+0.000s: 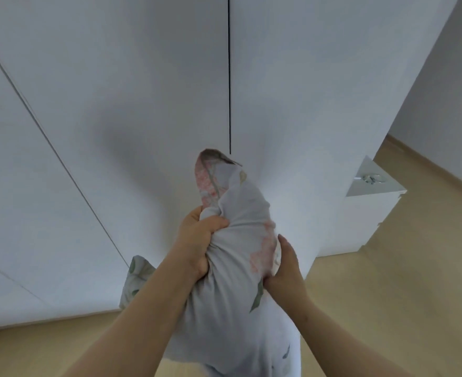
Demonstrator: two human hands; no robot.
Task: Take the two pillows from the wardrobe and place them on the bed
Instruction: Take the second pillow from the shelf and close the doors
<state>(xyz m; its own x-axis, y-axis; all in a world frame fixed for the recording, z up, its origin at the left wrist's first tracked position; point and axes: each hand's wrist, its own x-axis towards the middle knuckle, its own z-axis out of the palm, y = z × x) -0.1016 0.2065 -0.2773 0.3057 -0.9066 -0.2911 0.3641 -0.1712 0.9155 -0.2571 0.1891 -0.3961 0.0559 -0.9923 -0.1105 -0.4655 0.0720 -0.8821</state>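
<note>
The person's left forearm (pixel 131 317) and right forearm (pixel 341 336) are bare, uncovered from the wrists down to the bottom edge of the view. The left hand (pixel 197 240) and right hand (pixel 285 265) are bare too. One of the right hand's fingers (pixel 283 244) shows a plain, rounded fingernail.

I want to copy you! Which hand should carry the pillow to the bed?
Probably the left hand: it already grips a bunched fistful of the pillow, while the right hand just holds its side.
</note>
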